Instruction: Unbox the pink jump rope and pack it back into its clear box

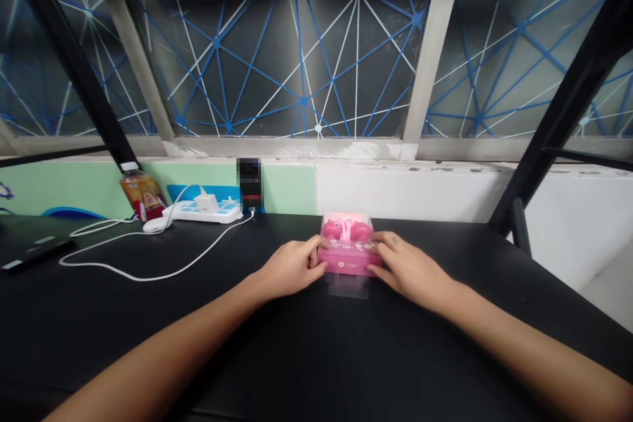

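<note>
A pink box (348,262) lies on the black table, its upper part see-through or pale, with rounded pink items (349,231) showing inside whose kind I cannot make out. From its near edge a clear plastic flap (349,286) sticks out flat over the tabletop. My left hand (295,265) grips the box's left side, thumb at the near corner and fingers curled against the edge. On the opposite side my right hand (405,267) holds it, thumb low at the near corner and fingers on the upper edge.
On the left stand a drink bottle (143,191) and a white power strip (202,211) with a charger (206,202). A white cable (143,279) loops across the table to a phone-like device (250,184), partly blurred out. A dark flat object (37,252) lies far left. Black frame posts (554,99) flank the table.
</note>
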Motion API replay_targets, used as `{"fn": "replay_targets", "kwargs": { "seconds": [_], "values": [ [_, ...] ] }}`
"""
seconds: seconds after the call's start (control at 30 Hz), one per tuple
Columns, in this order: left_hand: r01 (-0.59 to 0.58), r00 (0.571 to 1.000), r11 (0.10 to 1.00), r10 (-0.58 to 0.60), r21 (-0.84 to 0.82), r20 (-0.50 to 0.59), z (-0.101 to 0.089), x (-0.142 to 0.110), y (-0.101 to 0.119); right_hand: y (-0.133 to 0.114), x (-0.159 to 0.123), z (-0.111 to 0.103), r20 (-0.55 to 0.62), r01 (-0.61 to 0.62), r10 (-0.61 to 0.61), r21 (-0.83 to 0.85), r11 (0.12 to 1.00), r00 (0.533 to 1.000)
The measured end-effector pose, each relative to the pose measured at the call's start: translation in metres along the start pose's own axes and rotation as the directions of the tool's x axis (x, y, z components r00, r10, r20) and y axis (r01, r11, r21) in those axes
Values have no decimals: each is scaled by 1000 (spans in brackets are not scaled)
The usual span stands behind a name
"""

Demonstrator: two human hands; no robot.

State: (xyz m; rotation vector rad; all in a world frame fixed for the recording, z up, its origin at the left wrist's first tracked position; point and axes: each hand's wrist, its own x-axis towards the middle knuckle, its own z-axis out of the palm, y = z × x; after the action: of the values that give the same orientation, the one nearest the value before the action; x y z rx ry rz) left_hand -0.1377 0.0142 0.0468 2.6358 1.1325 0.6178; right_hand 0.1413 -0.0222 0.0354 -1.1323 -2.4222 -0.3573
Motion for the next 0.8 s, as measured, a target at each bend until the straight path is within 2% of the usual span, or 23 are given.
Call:
{"fn": "replay_targets", "kwargs": {
  "seconds": [0.1, 0.23, 0.43, 0.63, 0.8],
  "values": [
    [-19, 1000, 1000, 19, -25, 3, 0, 1, -1, -2, -1, 1, 7, 64, -64, -26, 998, 998],
    [-44, 999, 998, 45, -33, 23, -1, 0, 2, -9, -3, -3, 90, 167, -159, -98, 981, 983],
    [-31, 998, 999, 33, -39, 58, -1, 0, 3, -13, -8, -8, 116, 128, -125, -23, 991, 985],
    [-28, 997, 998, 32, -48, 76, 4, 2, 0, -9, -11, -3, 141, 120, -118, -2, 993, 983],
    [-67, 997, 997, 66, 30, 30, 7, 4, -3, -8, -10, 0, 143, 120, -120, 7, 993, 982]
  ]
}}
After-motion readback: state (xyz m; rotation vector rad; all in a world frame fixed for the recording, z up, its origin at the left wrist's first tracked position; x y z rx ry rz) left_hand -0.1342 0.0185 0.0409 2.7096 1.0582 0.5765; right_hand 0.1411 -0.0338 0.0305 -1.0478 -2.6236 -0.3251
